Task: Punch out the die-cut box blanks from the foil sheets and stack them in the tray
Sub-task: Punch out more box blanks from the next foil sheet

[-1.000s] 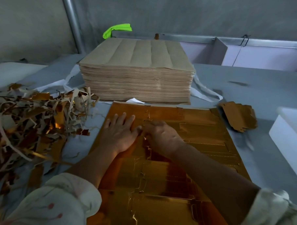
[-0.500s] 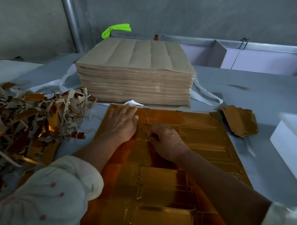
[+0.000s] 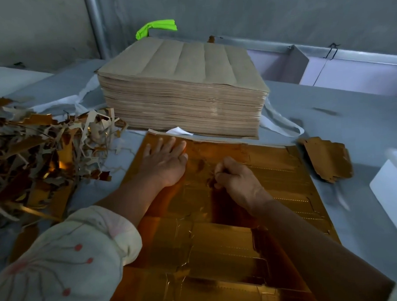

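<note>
Head view: your left hand (image 3: 164,161) presses flat on the foil sheet (image 3: 273,169), probably thin and tear-prone; your right hand (image 3: 237,180) pinches its die-cut edge.

Presses the left hand (image 3: 165,162) flat, fingers straight, on the gold foil sheet (image 3: 220,245); pinches at the sheet with the curled right hand (image 3: 236,180) just beside it. Beyond the hands, a tall stack of brown sheets (image 3: 186,94); left, a scrap heap (image 3: 40,152); right, punched blanks (image 3: 327,159) and a white tray (image 3: 390,187).

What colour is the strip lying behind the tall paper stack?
The strip is bright neon green; the head view shows it best.
</note>
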Available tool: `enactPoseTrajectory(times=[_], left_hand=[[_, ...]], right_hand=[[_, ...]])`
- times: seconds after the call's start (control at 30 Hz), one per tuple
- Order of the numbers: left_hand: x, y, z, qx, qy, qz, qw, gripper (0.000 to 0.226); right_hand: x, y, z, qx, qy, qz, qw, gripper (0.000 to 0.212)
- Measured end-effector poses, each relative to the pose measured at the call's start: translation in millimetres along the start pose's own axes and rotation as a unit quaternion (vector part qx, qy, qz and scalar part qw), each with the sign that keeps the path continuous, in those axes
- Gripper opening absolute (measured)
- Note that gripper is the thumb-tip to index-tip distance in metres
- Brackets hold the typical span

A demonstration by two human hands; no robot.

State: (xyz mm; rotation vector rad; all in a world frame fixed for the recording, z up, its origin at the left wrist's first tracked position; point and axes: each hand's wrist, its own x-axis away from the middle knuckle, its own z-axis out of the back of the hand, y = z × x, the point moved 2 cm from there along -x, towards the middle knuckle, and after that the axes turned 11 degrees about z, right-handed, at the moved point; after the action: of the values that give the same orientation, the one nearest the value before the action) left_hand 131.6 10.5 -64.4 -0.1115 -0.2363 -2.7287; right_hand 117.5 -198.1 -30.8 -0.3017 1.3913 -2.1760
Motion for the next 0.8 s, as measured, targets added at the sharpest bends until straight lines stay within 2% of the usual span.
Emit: enactPoseTrajectory(times=[0.2,0.4,0.5,0.6,0.8], left_hand=[[2.2,-0.3,-0.1,0.012,0.011,-0.004,1.000,0.054],[-6.7,8.3,19.9,0.017,0.016,0.019,1.000,0.049],[-9.9,14.2,23.7,-0.001,0.076,0.028,0.997,0.041],[-6.3,11.2,12.6,0.043,0.119,0.028,0.992,0.042],[-14.9,7.5,6.6,0.015,0.085,0.025,0.996,0.052]], right_hand=[[3.4,4.0,4.5,-0.086,0.062,0.004,0.994,0.021],[-1.7,2.9,3.9,-0.013,0.067,-0.013,0.998,0.015],[-8.0,2.6,2.8,0.015,0.065,-0.016,0.998,0.014],[-11.2,4.1,1.8,-0.004,0.065,-0.026,0.998,0.014],[-10.3,6.8,2.5,-0.018,0.085,-0.016,0.996,0.017]])
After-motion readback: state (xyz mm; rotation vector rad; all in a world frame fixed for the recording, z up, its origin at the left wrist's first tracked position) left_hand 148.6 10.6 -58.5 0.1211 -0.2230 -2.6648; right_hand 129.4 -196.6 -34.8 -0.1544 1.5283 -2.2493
